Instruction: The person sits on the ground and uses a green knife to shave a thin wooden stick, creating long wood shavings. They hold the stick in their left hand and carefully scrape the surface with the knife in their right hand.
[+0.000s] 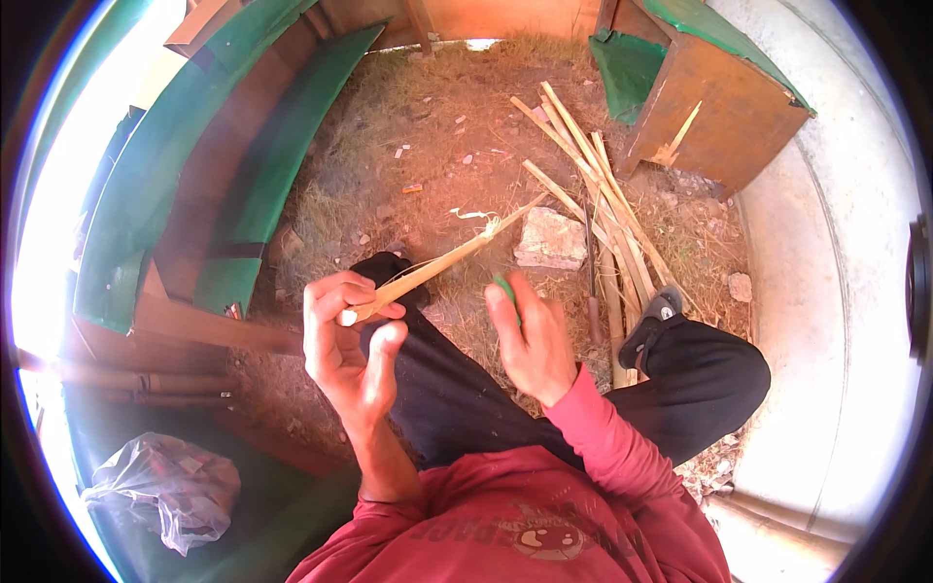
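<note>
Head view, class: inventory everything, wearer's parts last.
Stick: one, pale, centre
Small object: one, green, mostly hidden, centre
Strips: several, tan, right
Stone: one, pale, beside strips
Tool: one, brown handle, beside strips
Bench: one, green, left
Wooden unit: one, brown-green, upper right
Plastic bag: one, clear, lower left
Wall: one, whitish, right
Shirt: one, red, bottom
Trousers: one, black, centre
Shoe: one distinct, dark, right
Left fingers: several, bare, on stick
Right fingers: several, bare, around small object

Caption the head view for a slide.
The left hand holds a pale stick; the right hand holds a small green item.
</note>
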`<state>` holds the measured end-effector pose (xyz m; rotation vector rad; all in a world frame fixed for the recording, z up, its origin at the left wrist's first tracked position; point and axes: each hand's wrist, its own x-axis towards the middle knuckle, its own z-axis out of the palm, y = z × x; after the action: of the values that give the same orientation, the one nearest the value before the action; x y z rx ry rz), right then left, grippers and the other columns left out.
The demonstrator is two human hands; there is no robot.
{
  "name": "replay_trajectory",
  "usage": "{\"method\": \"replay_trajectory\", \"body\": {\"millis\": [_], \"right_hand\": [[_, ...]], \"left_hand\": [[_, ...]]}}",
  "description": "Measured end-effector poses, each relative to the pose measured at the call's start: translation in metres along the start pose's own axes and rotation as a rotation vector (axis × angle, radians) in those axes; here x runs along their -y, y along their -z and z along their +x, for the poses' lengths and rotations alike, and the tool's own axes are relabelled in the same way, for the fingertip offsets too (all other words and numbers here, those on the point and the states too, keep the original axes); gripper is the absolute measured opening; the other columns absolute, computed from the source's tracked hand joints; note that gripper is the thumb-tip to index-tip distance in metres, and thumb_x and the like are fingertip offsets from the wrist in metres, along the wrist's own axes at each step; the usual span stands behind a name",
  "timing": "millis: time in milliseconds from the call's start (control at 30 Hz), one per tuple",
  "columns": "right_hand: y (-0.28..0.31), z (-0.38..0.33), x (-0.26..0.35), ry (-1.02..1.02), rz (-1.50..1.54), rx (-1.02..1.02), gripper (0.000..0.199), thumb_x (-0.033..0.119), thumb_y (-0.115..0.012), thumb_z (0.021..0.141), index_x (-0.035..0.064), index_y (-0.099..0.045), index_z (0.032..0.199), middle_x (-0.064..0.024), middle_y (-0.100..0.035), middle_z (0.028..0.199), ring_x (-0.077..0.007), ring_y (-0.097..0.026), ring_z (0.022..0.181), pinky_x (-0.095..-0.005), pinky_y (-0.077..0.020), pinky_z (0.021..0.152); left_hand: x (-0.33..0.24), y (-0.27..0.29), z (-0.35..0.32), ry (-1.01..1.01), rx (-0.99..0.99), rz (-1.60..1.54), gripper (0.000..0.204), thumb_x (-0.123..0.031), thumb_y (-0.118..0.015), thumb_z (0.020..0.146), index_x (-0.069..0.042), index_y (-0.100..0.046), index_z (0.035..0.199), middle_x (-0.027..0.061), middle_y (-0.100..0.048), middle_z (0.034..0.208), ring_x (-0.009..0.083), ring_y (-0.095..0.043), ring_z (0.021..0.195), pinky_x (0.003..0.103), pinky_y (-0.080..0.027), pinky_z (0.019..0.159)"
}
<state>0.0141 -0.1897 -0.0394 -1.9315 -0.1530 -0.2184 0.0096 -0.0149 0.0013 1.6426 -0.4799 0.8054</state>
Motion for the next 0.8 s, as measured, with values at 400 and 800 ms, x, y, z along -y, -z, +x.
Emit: {"method": "replay_trajectory", "body": {"millis": [400, 800], "right_hand": [[-0.032, -0.022, 0.011, 0.154, -0.003, 0.018, 0.028, 0.029, -0.045, 0.101, 0.003, -0.05, 0.091, -0.0222, -0.055, 0.057, -0.0433, -0.057, 0.054, -0.05, -0.0428, 0.047], [-0.041, -0.004, -0.049, -0.092, -0.197, -0.001, 0.029, 0.028, -0.042, 0.101, 0.0023, -0.052, 0.092, -0.0262, -0.056, 0.06, -0.0471, -0.057, 0.058, -0.0535, -0.0428, 0.051]], "left_hand": [[0.0, -0.003, -0.015, -0.069, 0.002, 0.055, 0.024, -0.003, -0.066, 0.088, 0.001, -0.049, 0.105, 0.0182, -0.054, 0.101, 0.021, -0.061, 0.086, 0.031, -0.059, 0.066], [0.013, -0.006, -0.012, -0.105, -0.092, -0.003, 0.027, 0.004, -0.067, 0.084, 0.0, -0.048, 0.104, 0.0178, -0.054, 0.093, 0.0213, -0.059, 0.079, 0.028, -0.059, 0.06]]}}
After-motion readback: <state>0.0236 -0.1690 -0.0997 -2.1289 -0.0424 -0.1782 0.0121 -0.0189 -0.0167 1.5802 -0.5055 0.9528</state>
